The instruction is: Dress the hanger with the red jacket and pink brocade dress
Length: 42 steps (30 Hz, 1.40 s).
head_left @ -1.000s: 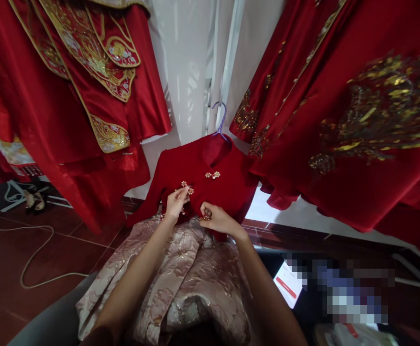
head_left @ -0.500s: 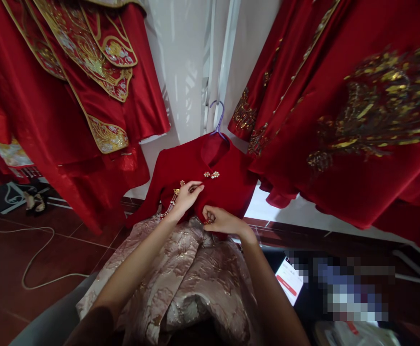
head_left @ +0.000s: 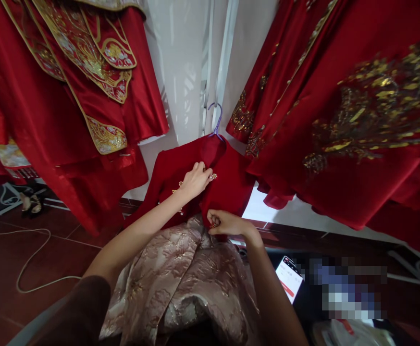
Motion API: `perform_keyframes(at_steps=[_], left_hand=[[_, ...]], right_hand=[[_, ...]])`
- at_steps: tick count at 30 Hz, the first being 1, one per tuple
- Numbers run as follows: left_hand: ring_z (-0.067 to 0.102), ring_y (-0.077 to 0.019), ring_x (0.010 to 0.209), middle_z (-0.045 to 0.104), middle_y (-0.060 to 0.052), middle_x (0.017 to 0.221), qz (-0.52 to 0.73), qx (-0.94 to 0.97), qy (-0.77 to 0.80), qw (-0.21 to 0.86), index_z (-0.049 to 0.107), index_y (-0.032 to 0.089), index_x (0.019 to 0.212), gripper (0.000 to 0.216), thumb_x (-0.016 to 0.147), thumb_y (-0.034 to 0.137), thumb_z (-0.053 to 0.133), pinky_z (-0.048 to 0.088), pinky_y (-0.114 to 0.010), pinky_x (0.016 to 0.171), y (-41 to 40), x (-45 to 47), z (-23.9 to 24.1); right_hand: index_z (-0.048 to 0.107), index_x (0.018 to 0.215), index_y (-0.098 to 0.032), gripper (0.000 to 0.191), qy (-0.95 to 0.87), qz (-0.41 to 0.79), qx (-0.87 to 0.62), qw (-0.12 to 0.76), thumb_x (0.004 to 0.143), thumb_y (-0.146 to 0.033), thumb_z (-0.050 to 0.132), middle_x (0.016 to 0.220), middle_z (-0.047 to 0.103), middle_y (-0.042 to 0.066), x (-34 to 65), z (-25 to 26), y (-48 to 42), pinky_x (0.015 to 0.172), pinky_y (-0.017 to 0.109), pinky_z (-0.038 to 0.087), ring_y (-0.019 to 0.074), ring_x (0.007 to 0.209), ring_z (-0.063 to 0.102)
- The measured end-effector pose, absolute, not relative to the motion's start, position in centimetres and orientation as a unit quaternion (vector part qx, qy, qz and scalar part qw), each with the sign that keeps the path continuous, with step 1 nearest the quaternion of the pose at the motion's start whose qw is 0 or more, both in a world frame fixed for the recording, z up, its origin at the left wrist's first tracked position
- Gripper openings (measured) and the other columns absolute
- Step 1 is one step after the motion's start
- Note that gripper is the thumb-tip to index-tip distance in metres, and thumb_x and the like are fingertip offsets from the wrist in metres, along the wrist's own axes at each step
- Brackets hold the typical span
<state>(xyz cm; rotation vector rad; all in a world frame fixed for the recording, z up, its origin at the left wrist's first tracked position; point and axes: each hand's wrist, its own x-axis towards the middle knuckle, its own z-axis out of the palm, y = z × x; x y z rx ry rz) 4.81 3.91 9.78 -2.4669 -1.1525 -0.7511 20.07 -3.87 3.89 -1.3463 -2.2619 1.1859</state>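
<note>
A small red jacket (head_left: 231, 185) with gold clasp buttons hangs on a purple hanger (head_left: 215, 120) against the white wall. My left hand (head_left: 195, 180) rests on its chest by the upper clasp (head_left: 213, 177), fingers curled on the cloth. My right hand (head_left: 228, 223) pinches the jacket's lower front edge at a small gold clasp. Below the jacket a pink-gold brocade skirt (head_left: 181, 283) spreads towards me.
Red embroidered robes hang at the left (head_left: 69, 96) and right (head_left: 339, 120). A white cable (head_left: 30, 259) loops over the dark red tiled floor. A phone (head_left: 289, 283) lies at lower right beside a blurred patch. Shoes (head_left: 28, 203) stand at far left.
My left hand has moved up from the middle clasp to the upper clasp near the collar. My right hand stayed pinched at the lower front edge, shifting slightly down and right.
</note>
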Motion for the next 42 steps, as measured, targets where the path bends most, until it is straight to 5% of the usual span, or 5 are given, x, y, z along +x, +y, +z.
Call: perform_keyframes(at_steps=[10,17,24,34,42], left_hand=[[0.05,-0.0192,0.095,0.058,-0.007,0.087,-0.225,-0.916,-0.234,0.235,0.054,0.016,0.095,0.02,0.09,0.019,0.035,0.02,-0.048,0.107,3.8,4.1,11.8],[0.055,-0.0185,0.087,0.061,-0.005,0.077,-0.262,-0.923,-0.227,0.166,0.057,0.018,0.095,0.022,0.09,0.018,0.035,0.019,-0.047,0.107,4.5,3.1,11.9],[0.053,-0.0273,0.102,0.061,-0.017,0.102,-0.31,-0.827,-0.416,0.216,0.041,0.01,0.13,0.045,0.086,0.009,0.031,0.026,-0.051,0.101,4.7,1.0,12.3],[0.033,-0.0382,0.128,0.025,-0.02,0.143,-0.392,-0.731,-0.535,0.159,0.025,0.018,0.142,0.072,0.075,0.007,0.048,0.024,-0.059,0.103,7.2,-2.3,13.1],[0.059,-0.0324,0.099,0.066,-0.011,0.1,-0.345,-0.701,-0.622,0.051,0.059,0.023,0.113,0.042,0.072,0.016,0.058,0.044,-0.045,0.085,12.5,-8.3,14.0]], right_hand=[[0.052,0.083,-0.018,0.034,-0.757,0.406,-0.473,0.194,0.068,-0.042,0.069,0.074,0.059,0.001,20.9,3.7,-4.3,0.065,0.027,0.043,0.0138,0.07,0.055],[0.045,0.082,-0.021,0.034,-0.693,0.218,-0.503,0.469,0.074,-0.05,0.061,0.079,0.055,0.003,19.2,7.4,-2.3,0.066,0.029,0.046,0.0136,0.067,0.052],[0.029,0.131,-0.02,0.071,-0.623,0.253,-0.446,0.59,0.077,-0.063,0.047,0.141,0.033,0.012,15.3,10.3,2.2,0.109,0.038,0.027,0.0216,0.134,0.028],[0.025,0.132,0.002,0.091,-0.513,0.029,-0.699,0.497,0.075,-0.065,0.049,0.136,0.031,0.034,20.2,9.3,5.4,0.105,0.051,0.023,0.0392,0.131,0.028],[0.056,0.11,-0.005,0.071,-0.585,-0.001,-0.725,0.363,0.079,-0.067,0.04,0.11,0.059,0.026,26.7,11.3,7.2,0.094,0.042,0.039,0.0334,0.111,0.054]])
